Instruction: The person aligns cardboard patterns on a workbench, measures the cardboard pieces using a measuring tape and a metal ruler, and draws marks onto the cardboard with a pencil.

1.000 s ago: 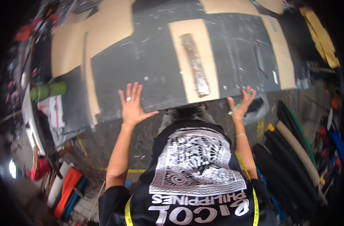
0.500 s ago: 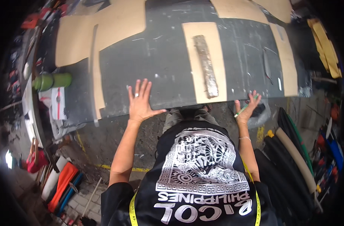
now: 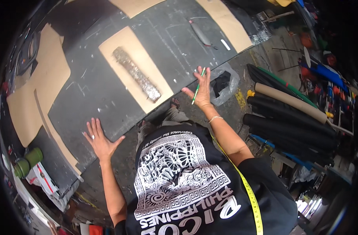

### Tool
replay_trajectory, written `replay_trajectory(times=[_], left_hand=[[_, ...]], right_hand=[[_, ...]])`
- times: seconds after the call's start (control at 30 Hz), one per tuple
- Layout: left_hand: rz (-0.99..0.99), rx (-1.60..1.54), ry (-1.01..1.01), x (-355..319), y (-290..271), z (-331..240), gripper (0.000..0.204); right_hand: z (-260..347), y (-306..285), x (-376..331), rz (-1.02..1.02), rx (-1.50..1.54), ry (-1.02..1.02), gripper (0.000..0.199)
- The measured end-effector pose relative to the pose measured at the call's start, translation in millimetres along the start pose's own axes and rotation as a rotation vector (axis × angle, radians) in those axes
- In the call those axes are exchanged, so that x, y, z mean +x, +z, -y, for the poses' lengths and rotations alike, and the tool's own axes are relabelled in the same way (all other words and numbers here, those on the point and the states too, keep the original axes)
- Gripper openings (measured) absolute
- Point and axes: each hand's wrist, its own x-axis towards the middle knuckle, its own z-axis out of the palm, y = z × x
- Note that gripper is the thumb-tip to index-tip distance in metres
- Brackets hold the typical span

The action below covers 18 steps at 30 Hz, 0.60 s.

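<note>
My left hand [image 3: 100, 141] lies flat with its fingers spread on the near edge of a large dark grey sheet [image 3: 108, 94] laid on the floor. My right hand [image 3: 202, 89] presses on the same edge further right, fingers spread, with a green pencil [image 3: 197, 91] held between them. A tan cardboard piece [image 3: 128, 51] lies on the sheet between and beyond the hands. A silvery glittering strip [image 3: 136, 73] rests on it. More tan cardboard [image 3: 34, 94] covers the sheet's left part.
A serrated blade [image 3: 200, 34] and a white stick [image 3: 225, 44] lie on the sheet's far right. A clear plastic bag [image 3: 225, 82] sits by my right hand. Dark and tan fabric rolls [image 3: 288, 121] lie at right, a green roll [image 3: 27, 161] at left. A yellow tape measure [image 3: 247, 192] hangs over my shoulder.
The view has swung, so the sheet now runs tilted and the right side of the floor shows more. Both hands stay spread on the sheet's near edge.
</note>
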Motion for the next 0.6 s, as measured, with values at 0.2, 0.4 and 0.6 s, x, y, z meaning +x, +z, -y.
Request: replay_trajectory(times=[0.2, 0.4, 0.6], left_hand=[[-0.021, 0.011, 0.014, -3.2, -2.7, 4.4, 0.135], [0.045, 0.017, -0.025, -1.3, -4.5, 1.3, 0.137], [0.051, 0.027, -0.043, -4.9, -7.7, -1.5, 0.137]], right_hand=[[0.4, 7.0, 3.2, -0.017, -0.021, -0.050, 0.090], [0.2, 3.7, 1.1, -0.027, -0.025, -0.058, 0.090], [-1.0, 4.6, -2.5, -0.027, -0.018, -0.061, 0.089]])
